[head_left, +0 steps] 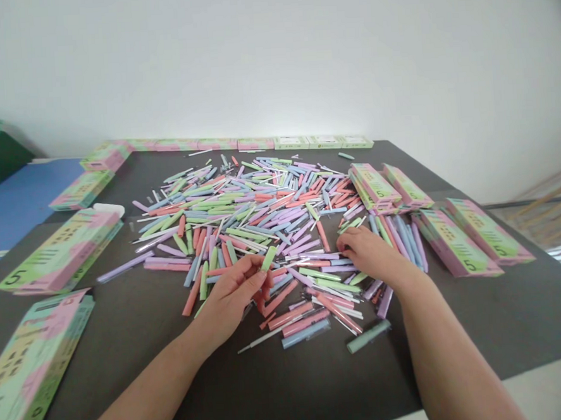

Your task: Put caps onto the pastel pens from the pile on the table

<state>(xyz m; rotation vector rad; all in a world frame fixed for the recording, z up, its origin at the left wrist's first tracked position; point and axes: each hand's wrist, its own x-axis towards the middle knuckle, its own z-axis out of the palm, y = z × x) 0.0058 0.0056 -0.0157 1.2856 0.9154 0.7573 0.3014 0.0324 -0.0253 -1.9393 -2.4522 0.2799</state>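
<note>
A: What step's this on your feed?

B: Picking through the pen pile (262, 220), I reckon. Box (57, 249) left of my left hand (235, 292) reads "5", brand unreadable. That hand pinches a green pen (268, 259).

A: Right hand (366, 252)?

B: Bunched fingers at the pile; can't tell if they grip. Next move calls for a light pinch imo. Boxes (458, 240) to its right: "5" too.

From here I can read a "5" on the second-nearest left-hand box (62, 249), another on the near right-hand box (457, 242) and one on the outermost box (489, 229); other print blurs.
</note>
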